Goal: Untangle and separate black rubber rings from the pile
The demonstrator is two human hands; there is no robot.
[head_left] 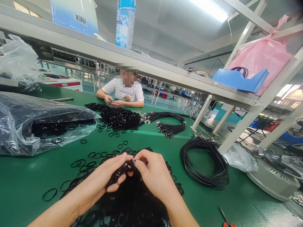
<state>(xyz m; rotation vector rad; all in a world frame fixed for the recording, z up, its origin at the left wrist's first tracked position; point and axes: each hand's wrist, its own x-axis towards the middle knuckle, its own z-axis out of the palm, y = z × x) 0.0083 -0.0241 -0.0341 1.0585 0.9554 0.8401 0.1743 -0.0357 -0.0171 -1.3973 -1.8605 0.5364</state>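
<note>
A large heap of black rubber rings [132,201] lies on the green table in front of me, with loose ones scattered around its left and far edges. Above the heap, my left hand [113,175] is curled around several black rings. My right hand [151,171] meets it at the fingertips, thumb and forefinger pinched together at the near end of that bunch. A small pale spot shows at the pinch, too small to name. Whatever sits between the right fingertips is mostly hidden.
A clear plastic bag [47,126] of rings lies left. Beyond is another ring pile [120,118], where a person [125,91] sits handling something small. Bundled black cables [172,124] and a cable coil [204,164] lie right, near red-handled pliers [226,219] and a shelf post [239,126].
</note>
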